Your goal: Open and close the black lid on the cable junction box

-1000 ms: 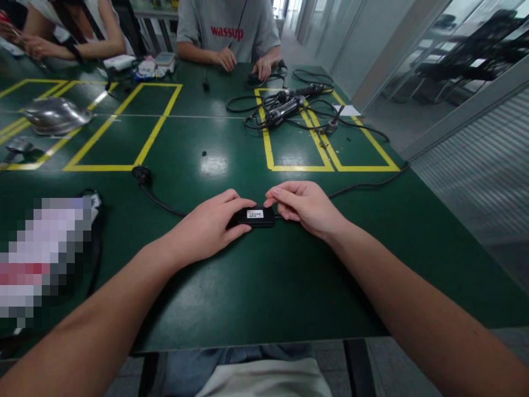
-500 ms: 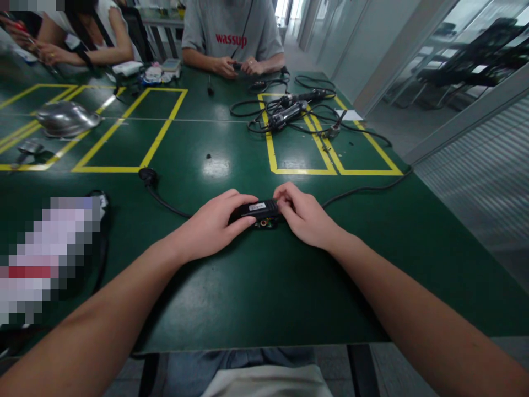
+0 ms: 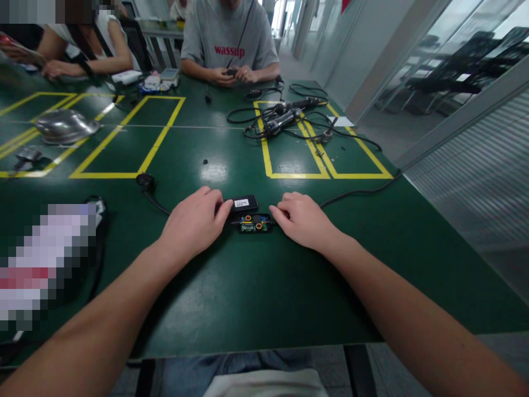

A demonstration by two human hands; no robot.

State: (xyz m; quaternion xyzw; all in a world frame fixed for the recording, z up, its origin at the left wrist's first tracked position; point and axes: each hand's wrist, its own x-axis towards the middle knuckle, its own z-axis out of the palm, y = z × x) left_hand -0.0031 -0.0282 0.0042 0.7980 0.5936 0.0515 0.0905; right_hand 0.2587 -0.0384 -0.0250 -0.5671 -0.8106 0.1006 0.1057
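Observation:
A small black casing lies open on the green table, showing a circuit board with copper coils and coloured wires. Right behind it is its black cover, a white label facing up. My left hand pinches the left end of this cover between thumb and curled fingers. At the casing's right end, my right hand has its fingers closed around the cord, which comes out again behind the hand as a black cable. Beyond my left hand, another cord ends in a black plug.
Tangled cables and black tools lie at the back right, over yellow tape frames. A metal bowl sits at the left, with a pixelated object nearer. Across the table, a person in a grey shirt handles something small.
The cover has come off the casing and moved left and back, with my left hand. The circuit board is now exposed. My right hand has lowered to the casing's right end.

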